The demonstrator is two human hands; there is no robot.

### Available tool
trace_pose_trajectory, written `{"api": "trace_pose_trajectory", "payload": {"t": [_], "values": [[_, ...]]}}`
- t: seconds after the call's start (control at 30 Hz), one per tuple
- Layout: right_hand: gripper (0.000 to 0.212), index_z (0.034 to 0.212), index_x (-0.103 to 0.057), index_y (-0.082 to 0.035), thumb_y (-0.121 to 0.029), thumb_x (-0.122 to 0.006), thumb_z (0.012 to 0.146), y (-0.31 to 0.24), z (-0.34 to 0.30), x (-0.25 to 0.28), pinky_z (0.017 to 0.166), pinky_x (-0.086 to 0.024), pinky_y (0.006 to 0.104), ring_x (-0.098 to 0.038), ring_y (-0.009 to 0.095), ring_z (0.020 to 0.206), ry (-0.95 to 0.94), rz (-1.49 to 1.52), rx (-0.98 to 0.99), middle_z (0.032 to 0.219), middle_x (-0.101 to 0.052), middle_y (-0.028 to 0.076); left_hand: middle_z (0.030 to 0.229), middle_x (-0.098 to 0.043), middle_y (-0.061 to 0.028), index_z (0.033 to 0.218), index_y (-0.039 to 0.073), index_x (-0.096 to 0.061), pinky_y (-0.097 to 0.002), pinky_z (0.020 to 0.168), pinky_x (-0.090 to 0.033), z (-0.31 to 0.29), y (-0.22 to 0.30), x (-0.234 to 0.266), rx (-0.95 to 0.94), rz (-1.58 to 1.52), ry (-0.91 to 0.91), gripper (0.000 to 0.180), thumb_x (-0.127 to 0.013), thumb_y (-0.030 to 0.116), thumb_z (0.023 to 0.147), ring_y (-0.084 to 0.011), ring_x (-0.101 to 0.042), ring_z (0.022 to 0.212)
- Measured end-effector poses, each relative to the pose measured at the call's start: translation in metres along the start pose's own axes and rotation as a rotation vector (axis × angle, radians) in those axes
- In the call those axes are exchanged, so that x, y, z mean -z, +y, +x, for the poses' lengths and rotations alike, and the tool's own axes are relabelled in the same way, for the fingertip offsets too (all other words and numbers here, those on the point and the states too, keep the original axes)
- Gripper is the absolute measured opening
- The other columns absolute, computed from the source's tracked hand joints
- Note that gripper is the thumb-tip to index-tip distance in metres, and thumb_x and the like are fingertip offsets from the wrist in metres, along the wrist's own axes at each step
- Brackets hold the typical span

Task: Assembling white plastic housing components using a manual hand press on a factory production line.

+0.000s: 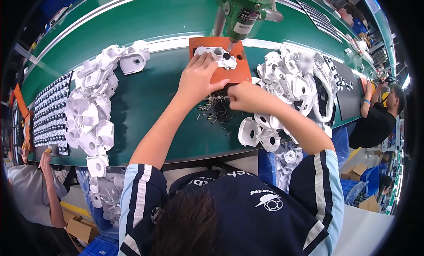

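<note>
A white plastic housing (227,62) with a round tube and a black round piece lies on an orange fixture board (244,72). My left hand (199,75) holds it down, fingers over its left end and thumb stretched along the board's near edge. Just above the housing is the tip of a green screwdriving machine (240,24). My right hand (247,97) is closed beside a heap of small screws (215,109) in front of the board. Its fingertips are curled out of sight, so anything pinched in them is hidden.
White housings pile up at left (90,110) and right (291,79) on the green table (145,106). A tray of small black parts (53,110) lies far left. Co-workers stand at left (33,194) and right (377,119). A white bundle (326,90) sits beside the right pile.
</note>
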State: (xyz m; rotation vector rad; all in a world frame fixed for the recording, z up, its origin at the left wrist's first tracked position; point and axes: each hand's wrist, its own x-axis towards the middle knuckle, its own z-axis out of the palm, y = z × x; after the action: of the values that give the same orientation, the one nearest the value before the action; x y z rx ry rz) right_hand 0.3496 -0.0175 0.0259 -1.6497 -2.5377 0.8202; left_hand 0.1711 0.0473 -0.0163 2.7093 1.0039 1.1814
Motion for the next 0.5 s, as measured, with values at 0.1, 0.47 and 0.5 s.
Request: {"api": "trace_pose_trajectory", "payload": {"t": [0.1, 0.47, 0.5], "values": [[0.018, 0.067, -0.055, -0.002, -0.016, -0.054, 0.077, 0.013, -0.001, 0.039, 0.046, -0.042, 0.0263, -0.051, 0.011, 0.050, 0.013, 0.404, -0.081, 0.058, -0.055, 0.002, 0.116, -0.058, -0.0183, 0.098, 0.004, -0.060, -0.0431, 0.097, -0.042, 0.000, -0.001, 0.000, -0.005, 0.006, -0.002, 0.047, -0.072, 0.040, 0.070, -0.0361, -0.055, 0.107], [0.007, 0.088, -0.057, -0.002, -0.009, -0.055, 0.089, 0.061, 0.064, 0.078, 0.041, -0.021, 0.0182, -0.032, 0.002, 0.051, -0.043, 0.965, -0.244, 0.066, -0.044, -0.004, 0.111, -0.059, -0.0204, 0.089, 0.002, -0.057, -0.0440, 0.098, -0.041, 0.001, 0.001, -0.003, -0.024, -0.009, 0.031, 0.046, -0.071, 0.041, 0.070, -0.0330, -0.057, 0.106], [0.006, 0.087, -0.057, -0.002, -0.008, -0.055, 0.089, 0.063, 0.066, 0.079, 0.042, -0.021, 0.0183, -0.032, 0.002, 0.051, -0.084, 0.967, -0.252, 0.067, -0.044, -0.004, 0.111, -0.059, -0.0204, 0.089, 0.001, -0.057, -0.0441, 0.098, -0.041, 0.000, 0.001, -0.003, -0.024, -0.011, 0.034, 0.045, -0.071, 0.040, 0.070, -0.0331, -0.057, 0.105]]}}
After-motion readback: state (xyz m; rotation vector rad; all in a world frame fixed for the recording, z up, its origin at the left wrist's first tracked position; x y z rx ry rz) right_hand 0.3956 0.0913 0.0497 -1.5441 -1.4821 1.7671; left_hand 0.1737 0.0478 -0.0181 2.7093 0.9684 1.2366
